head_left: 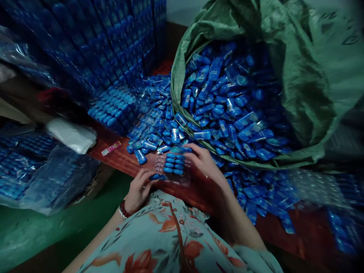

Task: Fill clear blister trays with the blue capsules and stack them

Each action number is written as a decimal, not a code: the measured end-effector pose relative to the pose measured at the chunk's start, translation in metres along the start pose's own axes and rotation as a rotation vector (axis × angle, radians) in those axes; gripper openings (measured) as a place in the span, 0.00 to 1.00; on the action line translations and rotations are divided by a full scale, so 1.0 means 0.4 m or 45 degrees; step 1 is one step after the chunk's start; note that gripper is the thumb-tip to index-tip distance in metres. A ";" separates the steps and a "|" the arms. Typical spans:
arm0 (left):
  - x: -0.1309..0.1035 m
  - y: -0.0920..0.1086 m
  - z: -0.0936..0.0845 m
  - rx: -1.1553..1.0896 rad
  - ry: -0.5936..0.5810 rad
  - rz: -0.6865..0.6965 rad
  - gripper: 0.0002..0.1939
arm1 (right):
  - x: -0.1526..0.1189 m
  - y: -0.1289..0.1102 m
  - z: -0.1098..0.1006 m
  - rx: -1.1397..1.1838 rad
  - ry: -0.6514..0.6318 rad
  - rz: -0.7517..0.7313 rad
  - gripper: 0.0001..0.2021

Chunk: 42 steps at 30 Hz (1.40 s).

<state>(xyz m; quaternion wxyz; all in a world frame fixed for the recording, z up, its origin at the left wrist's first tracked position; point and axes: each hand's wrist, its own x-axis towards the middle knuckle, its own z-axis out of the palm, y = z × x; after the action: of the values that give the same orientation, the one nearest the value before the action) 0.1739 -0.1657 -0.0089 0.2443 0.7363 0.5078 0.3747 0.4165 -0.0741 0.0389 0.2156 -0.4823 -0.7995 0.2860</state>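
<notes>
A clear plastic tray [182,179] with moulded pockets lies on the red-brown table in front of me. Two short columns of small blue bottles [174,165] stand in its middle. At its near left corner, my left hand [140,186] has its fingers curled round a blue bottle [157,177]. My right hand [203,161] reaches over the tray's far right side, fingers closed on another blue bottle [179,149], smeared by motion. Loose blue bottles [174,135] are heaped just beyond the tray.
A large green woven sack [178,72] lies open at the right, full of blue bottles. Wrapped stacks of blue bottles [113,45] rise at the back left. A filled block of bottles [112,108], white plastic bags [71,134] and a pink wrapper [111,148] are at the left.
</notes>
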 end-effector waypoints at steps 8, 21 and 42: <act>0.001 -0.063 0.070 0.301 -0.216 0.403 0.15 | -0.246 0.019 0.112 0.126 0.148 0.175 0.09; 0.059 0.002 0.093 0.605 -0.385 0.691 0.15 | -0.162 -0.109 0.220 -0.999 -0.242 -0.065 0.13; 0.052 -0.198 0.022 0.533 0.233 -0.443 0.28 | 0.039 -0.166 0.146 -0.729 -0.041 -0.061 0.10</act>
<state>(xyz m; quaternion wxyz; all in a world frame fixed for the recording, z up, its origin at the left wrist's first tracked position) 0.1404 -0.1172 -0.0663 0.1008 0.6356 0.7126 0.2792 0.3305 -0.0993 0.0406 0.0648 -0.5000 -0.8621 0.0512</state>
